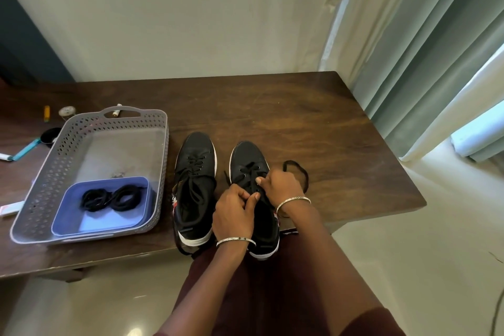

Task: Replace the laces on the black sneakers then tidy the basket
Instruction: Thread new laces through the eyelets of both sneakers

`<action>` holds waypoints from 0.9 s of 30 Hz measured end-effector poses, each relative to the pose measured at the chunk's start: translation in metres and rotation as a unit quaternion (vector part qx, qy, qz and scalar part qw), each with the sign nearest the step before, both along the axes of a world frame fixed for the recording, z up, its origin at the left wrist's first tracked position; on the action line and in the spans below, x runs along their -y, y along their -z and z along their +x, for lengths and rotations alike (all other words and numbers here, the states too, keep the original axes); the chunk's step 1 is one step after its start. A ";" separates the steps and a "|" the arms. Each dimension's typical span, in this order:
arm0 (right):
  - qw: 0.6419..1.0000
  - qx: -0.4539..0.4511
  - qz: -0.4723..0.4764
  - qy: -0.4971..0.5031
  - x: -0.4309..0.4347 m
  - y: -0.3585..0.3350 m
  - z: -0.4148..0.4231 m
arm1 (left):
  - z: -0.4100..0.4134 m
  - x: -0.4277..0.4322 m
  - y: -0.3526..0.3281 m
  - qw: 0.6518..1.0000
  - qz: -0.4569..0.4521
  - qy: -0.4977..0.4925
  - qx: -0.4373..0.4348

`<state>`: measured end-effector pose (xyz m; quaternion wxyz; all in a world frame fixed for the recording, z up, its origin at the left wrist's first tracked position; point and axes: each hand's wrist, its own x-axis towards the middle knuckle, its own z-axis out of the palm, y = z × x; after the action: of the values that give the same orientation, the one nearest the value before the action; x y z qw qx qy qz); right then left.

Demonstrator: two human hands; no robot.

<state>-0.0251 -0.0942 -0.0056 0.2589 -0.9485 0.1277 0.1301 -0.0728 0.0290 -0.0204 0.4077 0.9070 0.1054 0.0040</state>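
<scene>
Lace [294,162] on the right-hand black sneaker [246,157] runs beneath both sets of curled fingers. The left hand [234,211] and right hand [282,184] each pinch it, apparently to work it through the eyelets. Its slack loops just beyond the right fingers.

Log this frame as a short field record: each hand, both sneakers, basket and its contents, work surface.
left hand: grips the lace over the right sneaker
right hand: pinches the same lace, its loop lying to the right
left sneaker: loosely laced, untouched, next to basket
basket: grey, perforated, holds blue tray
tray contents: coiled black laces
surface: dark wooden table
</scene>
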 end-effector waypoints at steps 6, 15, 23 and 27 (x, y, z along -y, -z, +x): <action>0.931 0.058 0.356 0.062 -0.003 -0.029 -0.005 | -0.001 0.000 0.002 1.000 0.003 0.002 0.000; 0.954 0.086 0.270 0.103 0.024 -0.047 -0.003 | -0.001 -0.002 0.003 1.000 0.003 0.008 0.003; 0.995 0.036 0.088 -0.033 0.017 -0.010 -0.008 | -0.001 -0.003 0.002 1.000 0.010 0.009 -0.001; 0.882 0.180 0.434 0.038 0.008 -0.036 -0.013 | -0.001 -0.003 0.000 1.000 0.009 0.011 -0.008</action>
<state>-0.0380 -0.1023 0.0309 0.6677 -0.7430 0.0457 -0.0105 -0.0737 0.0317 -0.0204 0.3988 0.9117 0.0987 -0.0064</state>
